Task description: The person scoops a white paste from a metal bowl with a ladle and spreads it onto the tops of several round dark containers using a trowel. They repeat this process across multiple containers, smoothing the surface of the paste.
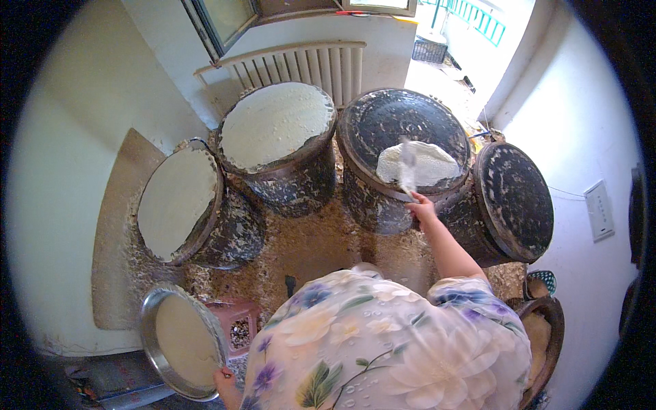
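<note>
My right hand [423, 210] grips the handle of a blurred pale tool [407, 166], perhaps a scraper or ladle. Its far end is over a thick white patch of batter [438, 165], which covers the near part of a dark round griddle [400, 115] on a drum-shaped stove. At lower left, my left hand [224, 380] is closed at the rim of a steel basin [154, 328] that holds cream-coloured batter [185, 338]. Two griddles to the left carry wide pale batter sheets, one at the back [277, 123] and one nearer [177, 202].
Another dark griddle [515, 202], without batter, stands at right. A brown tub [556, 328] with pale contents sits at lower right. Beside the basin is a pink plastic crate [238, 307]. Behind the stoves are a radiator [328, 72] and an open window [225, 23]. Scraps litter the floor.
</note>
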`<state>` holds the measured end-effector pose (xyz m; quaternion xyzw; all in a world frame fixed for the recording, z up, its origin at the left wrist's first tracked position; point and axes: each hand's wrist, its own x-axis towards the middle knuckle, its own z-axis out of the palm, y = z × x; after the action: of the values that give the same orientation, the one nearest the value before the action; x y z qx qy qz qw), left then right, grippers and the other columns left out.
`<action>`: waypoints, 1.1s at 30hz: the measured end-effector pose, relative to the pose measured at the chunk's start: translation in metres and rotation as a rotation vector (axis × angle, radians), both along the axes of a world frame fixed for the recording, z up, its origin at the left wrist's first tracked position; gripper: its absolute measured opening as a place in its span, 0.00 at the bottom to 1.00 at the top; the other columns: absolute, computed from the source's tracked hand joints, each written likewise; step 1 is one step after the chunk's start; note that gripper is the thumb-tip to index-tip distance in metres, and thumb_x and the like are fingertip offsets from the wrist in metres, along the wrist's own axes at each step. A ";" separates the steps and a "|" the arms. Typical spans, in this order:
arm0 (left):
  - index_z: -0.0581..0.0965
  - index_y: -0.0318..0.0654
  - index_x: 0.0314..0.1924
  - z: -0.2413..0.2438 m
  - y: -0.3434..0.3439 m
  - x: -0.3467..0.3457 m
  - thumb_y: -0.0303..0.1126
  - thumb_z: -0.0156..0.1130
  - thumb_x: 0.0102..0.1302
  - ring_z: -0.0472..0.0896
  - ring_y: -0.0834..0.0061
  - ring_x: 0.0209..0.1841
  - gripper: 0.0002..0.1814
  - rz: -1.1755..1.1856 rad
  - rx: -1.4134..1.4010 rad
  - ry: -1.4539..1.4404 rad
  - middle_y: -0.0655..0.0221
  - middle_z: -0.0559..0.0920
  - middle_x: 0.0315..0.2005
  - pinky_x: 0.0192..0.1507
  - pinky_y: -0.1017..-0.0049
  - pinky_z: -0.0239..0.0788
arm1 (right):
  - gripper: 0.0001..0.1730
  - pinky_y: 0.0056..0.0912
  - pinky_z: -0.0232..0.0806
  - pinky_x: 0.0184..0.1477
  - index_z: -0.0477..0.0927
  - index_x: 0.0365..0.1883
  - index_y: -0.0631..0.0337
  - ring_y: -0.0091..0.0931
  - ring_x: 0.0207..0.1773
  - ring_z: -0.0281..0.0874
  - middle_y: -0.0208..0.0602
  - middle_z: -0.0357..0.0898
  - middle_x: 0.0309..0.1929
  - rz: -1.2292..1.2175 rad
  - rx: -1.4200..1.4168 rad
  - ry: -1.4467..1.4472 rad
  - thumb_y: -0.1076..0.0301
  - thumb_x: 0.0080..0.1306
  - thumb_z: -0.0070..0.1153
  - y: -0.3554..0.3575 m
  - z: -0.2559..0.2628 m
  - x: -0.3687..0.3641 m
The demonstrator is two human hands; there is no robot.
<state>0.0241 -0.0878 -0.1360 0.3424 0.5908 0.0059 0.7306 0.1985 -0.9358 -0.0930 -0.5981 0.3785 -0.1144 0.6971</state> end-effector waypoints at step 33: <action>0.70 0.42 0.27 0.020 -0.138 0.065 0.40 0.46 0.63 0.67 0.80 0.20 0.13 -0.450 0.174 -0.088 0.74 0.68 0.16 0.22 0.82 0.61 | 0.16 0.36 0.66 0.42 0.77 0.41 0.45 0.35 0.41 0.75 0.40 0.77 0.36 0.251 -1.115 0.850 0.72 0.57 0.44 -0.111 0.054 -0.008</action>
<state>0.0892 -0.2263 -0.1164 0.5263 0.4647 -0.0912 0.7062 0.1909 -1.0471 -0.0390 -0.8976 0.4309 0.0332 0.0871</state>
